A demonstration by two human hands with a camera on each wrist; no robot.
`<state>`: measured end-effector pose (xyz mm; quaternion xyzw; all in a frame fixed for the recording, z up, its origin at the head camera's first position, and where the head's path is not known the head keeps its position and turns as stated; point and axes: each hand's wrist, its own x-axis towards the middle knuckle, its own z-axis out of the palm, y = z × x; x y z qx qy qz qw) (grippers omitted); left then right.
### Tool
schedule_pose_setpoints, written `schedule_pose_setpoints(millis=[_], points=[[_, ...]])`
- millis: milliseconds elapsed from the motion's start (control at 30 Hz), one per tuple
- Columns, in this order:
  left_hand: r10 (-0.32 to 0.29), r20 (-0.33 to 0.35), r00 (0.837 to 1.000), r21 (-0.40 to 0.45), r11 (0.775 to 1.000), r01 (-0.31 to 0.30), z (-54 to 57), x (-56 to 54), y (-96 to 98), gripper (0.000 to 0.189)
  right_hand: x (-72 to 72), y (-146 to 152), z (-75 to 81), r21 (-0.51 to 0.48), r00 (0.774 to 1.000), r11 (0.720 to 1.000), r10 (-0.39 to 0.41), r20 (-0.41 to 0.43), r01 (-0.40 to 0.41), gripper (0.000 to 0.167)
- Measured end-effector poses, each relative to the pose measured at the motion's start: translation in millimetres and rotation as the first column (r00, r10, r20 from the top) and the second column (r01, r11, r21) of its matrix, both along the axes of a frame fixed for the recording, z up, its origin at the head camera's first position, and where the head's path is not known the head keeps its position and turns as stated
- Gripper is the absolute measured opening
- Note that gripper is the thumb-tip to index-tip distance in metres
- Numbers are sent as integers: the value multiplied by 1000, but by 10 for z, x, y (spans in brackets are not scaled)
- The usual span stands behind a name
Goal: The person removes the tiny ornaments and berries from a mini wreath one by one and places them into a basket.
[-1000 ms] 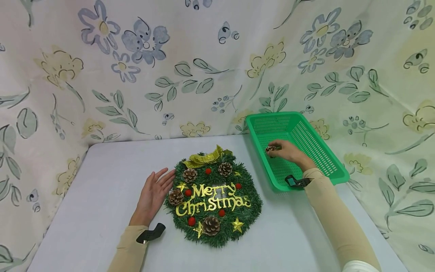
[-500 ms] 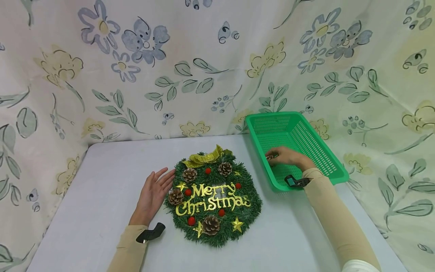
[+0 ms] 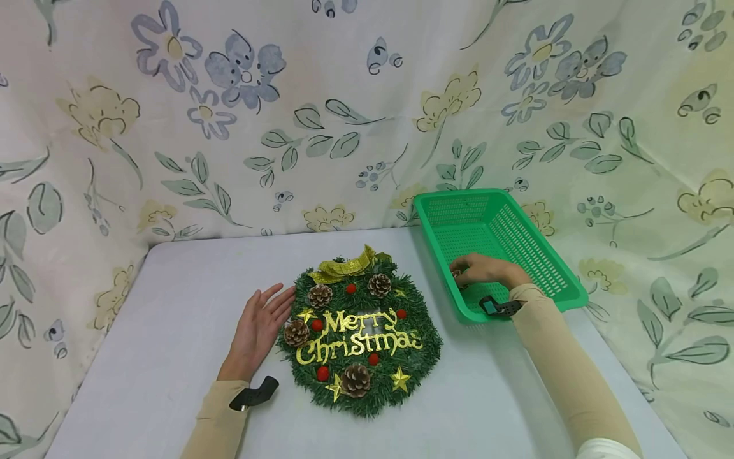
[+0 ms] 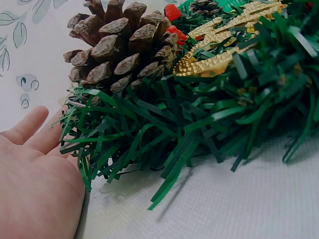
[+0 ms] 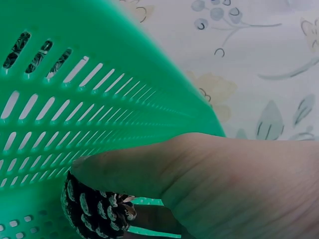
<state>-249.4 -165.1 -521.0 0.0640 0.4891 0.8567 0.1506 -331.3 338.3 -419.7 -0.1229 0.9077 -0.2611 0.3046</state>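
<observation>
Head view: the left grip (image 3: pixel 260 327) lies palm up, fingers extended to the edge of the wreath (image 3: pixel 367 335) on its right; the right grip (image 3: pixel 486 269) is inside the green basket (image 3: pixel 524 239). Left wrist view: a mounted cone (image 4: pixel 119 47) stands above and right of the left grip. Right wrist view: the right grip pinches a pinecone (image 5: pixel 92 206) under its thumb.
</observation>
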Motion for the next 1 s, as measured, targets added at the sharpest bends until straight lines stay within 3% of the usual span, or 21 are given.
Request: schedule_pose_setpoints(millis=[433,567,833,1000], points=[[4,2,1000,-10,1000,-4,12,4,4,74,6,-16,27,-34,996,998,-61,-66,59,54],[3,0,1000,-14,1000,-3,10,5,-1,74,13,-30,60,-77,985,990,-123,-123,115,54],[6,-4,1000,-22,1000,-6,-4,1,-10,74,-1,-8,82,-222,929,949,-278,-245,226,55],[1,-9,1000,-9,1000,-1,-8,6,-9,73,11,-4,97,-290,881,914,-369,-297,285,51]])
